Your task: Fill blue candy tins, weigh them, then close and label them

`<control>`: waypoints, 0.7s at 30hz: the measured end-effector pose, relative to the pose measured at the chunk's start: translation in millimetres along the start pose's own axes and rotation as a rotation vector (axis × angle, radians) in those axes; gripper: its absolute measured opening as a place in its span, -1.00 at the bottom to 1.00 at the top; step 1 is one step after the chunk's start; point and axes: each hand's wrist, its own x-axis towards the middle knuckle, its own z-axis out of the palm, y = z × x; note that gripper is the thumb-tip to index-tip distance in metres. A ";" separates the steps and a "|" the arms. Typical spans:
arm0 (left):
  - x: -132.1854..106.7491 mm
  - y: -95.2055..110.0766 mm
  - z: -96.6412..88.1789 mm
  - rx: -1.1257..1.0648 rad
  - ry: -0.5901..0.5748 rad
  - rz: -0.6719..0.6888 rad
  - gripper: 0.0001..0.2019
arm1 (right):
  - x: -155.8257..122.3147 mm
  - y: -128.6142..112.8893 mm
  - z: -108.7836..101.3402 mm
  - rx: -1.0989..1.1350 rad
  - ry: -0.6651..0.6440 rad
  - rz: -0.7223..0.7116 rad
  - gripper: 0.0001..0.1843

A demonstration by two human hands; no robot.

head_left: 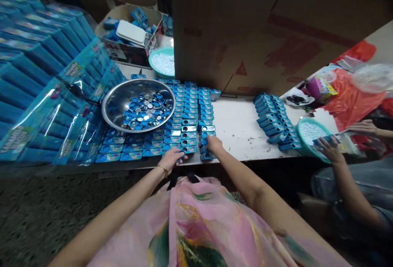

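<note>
Small blue boxes, some with a dark round hole in the top, stand in long rows on the white table. My left hand is at the front edge of these rows, its fingers closed around something small and hard to make out. Beside it, my right hand has curled fingers pressed on the rightmost column of blue boxes; whatever they pinch is hidden. A steel bowl rests on the rows to the left, holding many round blue and silver caps.
Wrapped blue packs are stacked at left. A large cardboard box stands behind the table. More blue boxes are at right, next to a green basin of white pellets, where another person's hand holds a blue box.
</note>
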 end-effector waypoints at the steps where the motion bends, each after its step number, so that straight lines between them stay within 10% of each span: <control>1: 3.4 -3.8 1.2 0.039 0.019 -0.007 -0.77 | -6.3 -3.9 2.1 0.027 0.019 -0.044 -0.64; 7: 12.1 -24.0 20.8 0.095 -0.076 -0.096 -0.78 | -48.6 -23.7 40.7 0.679 0.059 -0.518 -0.74; 12: 8.2 -26.8 18.6 -0.199 -0.308 -0.237 -0.73 | -50.7 6.0 48.1 0.755 0.070 -0.229 -0.80; 21: 11.6 -5.1 -5.3 -0.446 -0.200 -0.201 -0.82 | -16.4 6.7 23.4 0.009 -0.098 0.131 -0.56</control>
